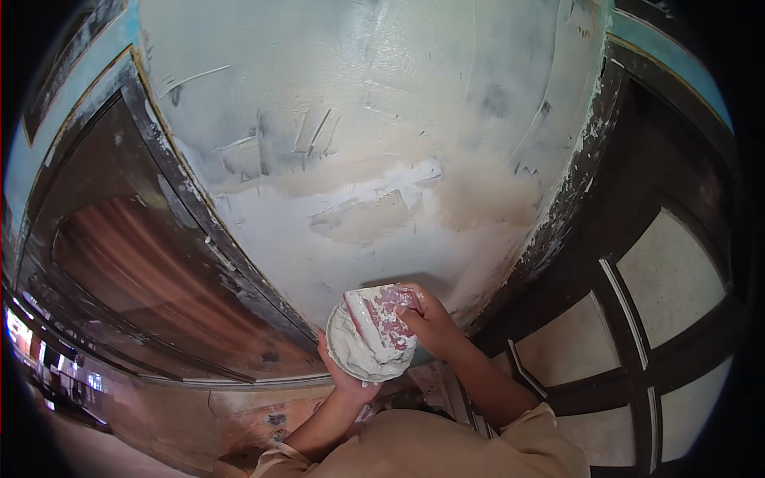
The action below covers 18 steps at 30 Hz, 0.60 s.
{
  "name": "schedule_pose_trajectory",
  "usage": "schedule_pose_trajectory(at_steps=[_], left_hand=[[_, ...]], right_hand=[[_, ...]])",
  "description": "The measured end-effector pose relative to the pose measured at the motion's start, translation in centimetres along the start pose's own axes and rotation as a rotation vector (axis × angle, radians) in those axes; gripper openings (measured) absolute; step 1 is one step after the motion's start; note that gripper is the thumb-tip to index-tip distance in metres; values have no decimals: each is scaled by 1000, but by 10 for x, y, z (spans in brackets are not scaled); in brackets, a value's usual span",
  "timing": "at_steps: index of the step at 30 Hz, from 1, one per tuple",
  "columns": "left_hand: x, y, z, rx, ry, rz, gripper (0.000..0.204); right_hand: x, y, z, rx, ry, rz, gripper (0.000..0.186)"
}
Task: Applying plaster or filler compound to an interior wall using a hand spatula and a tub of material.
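- left hand (343,378): supports the bowl from its left and lower side, the fingers spread along the outer wall; the fingertips beneath are hidden, so how far they reach cannot be told.
- right hand (435,325): closed around the right end of the scraper, the thumb laid on its upper face.
- bowl (331,349): round, pale-rimmed, held in front of the person's torso near the lower part of the wall, tilted so that its contents show.
- white paste (362,356): thick and uneven, heaped inside the bowl and reaching its rim.
- scraper (389,313): flat, reddish pink, smeared with white, held slantwise over the bowl; its exact contact with the paste cannot be told.
- wall (311,76): pale blue-grey, coated in streaks, with a bare-looking patch (362,219) above the bowl and a tan area (494,195) to the right of it.
- door frame (191,185): dark, white-spotted, left of the wall, bordering brown drapery (131,247).
- panelled door (625,315): dark with pale panels, at the right.
- shirt (446,446): light tan, at the lower edge.
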State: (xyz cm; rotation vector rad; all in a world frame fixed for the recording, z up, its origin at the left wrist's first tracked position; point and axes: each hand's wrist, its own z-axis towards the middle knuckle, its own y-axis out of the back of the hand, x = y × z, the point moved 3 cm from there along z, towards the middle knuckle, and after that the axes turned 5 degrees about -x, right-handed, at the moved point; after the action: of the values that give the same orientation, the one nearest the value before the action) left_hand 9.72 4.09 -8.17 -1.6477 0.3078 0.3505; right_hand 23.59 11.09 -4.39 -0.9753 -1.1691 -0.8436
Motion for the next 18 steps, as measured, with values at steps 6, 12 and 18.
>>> schedule_pose_trajectory(at_steps=[6, 12, 18], left_hand=[[11, -13, 5, -39, 0, -9, 82], [30, -27, 14, -3, 1, -51, 82], [60, -35, 26, -17, 65, -16, 81]], right_hand=[[-11, 41, -5, -123, -91, 457, 42], [-1, 74, -13, -193, -67, 571, 40], [-21, 129, -23, -456, 71, 587, 38]])
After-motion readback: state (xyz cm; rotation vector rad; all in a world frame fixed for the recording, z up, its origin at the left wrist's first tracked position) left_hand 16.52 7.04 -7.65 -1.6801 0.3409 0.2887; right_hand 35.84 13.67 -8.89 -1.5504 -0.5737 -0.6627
